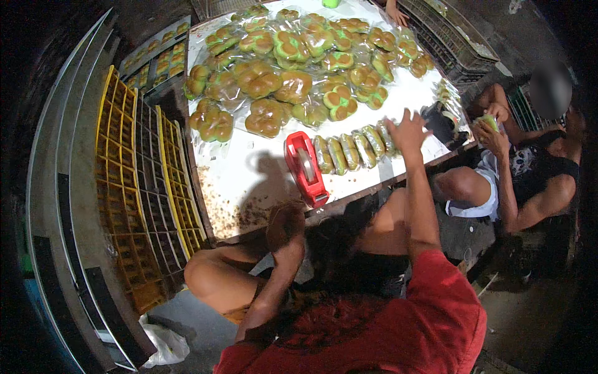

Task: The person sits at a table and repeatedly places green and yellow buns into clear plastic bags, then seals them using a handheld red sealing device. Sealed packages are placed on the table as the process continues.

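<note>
My right hand (410,132) is spread at the right end of a row of small plastic-wrapped buns (351,152), its fingers apart over the table (275,161). The thumb side is at the last wrapped bun; nothing shows in the grip. My left hand (286,224) is in shadow by the table's near edge, and its fingers are hard to make out. A red tape dispenser (306,169) with a roll of tape lies left of the row. Beyond it, many larger brown and green buns (293,86) in clear plastic bags are heaped.
Yellow and brown plastic crates (117,182) stand on edge at the left, near trays of buns (169,63). Stacked crates (448,42) are at the upper right. A co-worker (518,159) sits at the right holding a green bun; another person's hand (396,14) rests at the far edge.
</note>
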